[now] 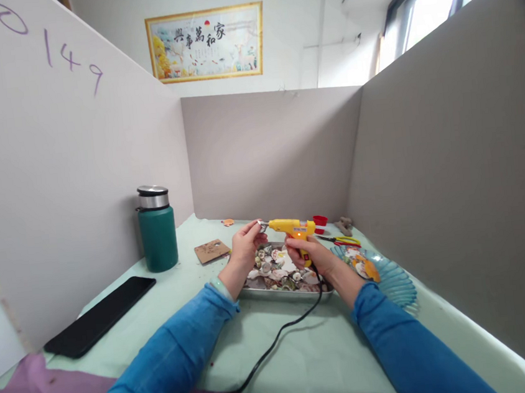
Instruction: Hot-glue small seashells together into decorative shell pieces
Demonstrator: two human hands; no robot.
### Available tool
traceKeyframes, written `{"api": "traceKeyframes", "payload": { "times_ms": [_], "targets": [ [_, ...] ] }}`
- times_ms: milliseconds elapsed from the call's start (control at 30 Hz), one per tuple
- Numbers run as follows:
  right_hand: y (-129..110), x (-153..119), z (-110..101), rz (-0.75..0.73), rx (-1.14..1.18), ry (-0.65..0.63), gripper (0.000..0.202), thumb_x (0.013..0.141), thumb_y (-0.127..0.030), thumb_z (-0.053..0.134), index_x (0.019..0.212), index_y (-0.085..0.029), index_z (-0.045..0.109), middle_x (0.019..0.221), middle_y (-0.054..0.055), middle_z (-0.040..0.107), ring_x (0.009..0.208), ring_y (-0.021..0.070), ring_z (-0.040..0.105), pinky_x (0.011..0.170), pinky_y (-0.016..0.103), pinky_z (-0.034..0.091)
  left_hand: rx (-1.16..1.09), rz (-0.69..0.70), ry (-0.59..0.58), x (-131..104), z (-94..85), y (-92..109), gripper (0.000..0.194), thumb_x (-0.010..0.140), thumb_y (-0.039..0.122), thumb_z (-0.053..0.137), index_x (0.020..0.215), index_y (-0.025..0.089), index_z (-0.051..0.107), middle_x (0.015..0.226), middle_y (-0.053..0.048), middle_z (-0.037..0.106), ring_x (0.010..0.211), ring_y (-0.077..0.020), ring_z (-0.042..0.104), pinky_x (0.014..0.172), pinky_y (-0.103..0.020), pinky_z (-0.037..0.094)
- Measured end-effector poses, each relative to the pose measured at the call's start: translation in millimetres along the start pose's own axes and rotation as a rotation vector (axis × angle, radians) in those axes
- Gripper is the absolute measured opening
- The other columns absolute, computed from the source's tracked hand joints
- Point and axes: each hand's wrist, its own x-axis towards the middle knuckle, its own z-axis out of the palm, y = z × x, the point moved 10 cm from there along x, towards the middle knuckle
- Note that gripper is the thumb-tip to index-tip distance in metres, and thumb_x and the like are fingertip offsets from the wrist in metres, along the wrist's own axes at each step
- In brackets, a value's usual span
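Note:
My right hand (308,251) is wrapped round the handle of a yellow hot glue gun (289,227), whose small light glows orange. Its metal nozzle points left, to the fingertips of my left hand (247,243). Those fingers are pinched on a small pale piece, perhaps a shell, too small to make out for certain. Below both hands lies a metal tray (273,294) full of seashells (277,274). The gun's black cord (277,339) runs down from the handle over the table toward me.
On the left stand a green thermos (158,239) and a long black flat object (101,315). A brown square card (212,251) lies behind the tray's left side. To the right are a blue shell-shaped plate (398,282), yellow-handled scissors (345,241) and a red cup (320,223). Grey partitions enclose the table.

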Motion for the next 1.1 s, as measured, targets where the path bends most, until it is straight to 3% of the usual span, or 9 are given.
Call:
{"api": "traceKeyframes", "payload": {
  "times_ms": [400,833,1100],
  "targets": [
    [4,2,-6,-0.025,0.022,0.024,0.022,0.077,-0.036,0.056,0.066,-0.018,0.049,0.044,-0.007,0.043,0.033,0.0052,0.033,0.034,0.019,0.032,0.053,0.005,-0.079,3,3.4,-6,0.034,0.061,0.029,0.072,0.090,0.013,0.065,0.071,-0.002,0.062,0.052,-0.0085,0.054,0.057,-0.025,0.044],
    [4,1,-1,0.017,0.019,-0.013,0.023,0.077,-0.035,0.054,0.061,-0.019,0.047,0.042,-0.007,0.040,0.033,0.0052,0.031,0.033,0.019,0.030,-0.050,-0.031,-0.009,-3,4.2,0,0.031,0.058,0.025,0.074,0.084,0.013,0.065,0.073,-0.003,0.063,0.055,-0.0076,0.054,0.059,-0.023,0.044],
    [3,1,0,0.010,0.023,-0.016,0.023,0.076,-0.035,0.055,0.062,-0.019,0.047,0.042,-0.007,0.041,0.033,0.0054,0.032,0.034,0.019,0.031,-0.033,-0.031,-0.051,0,4.8,-3,0.033,0.059,0.027,0.074,0.087,0.012,0.065,0.074,-0.003,0.063,0.054,-0.0076,0.054,0.058,-0.024,0.044]
  ]
}}
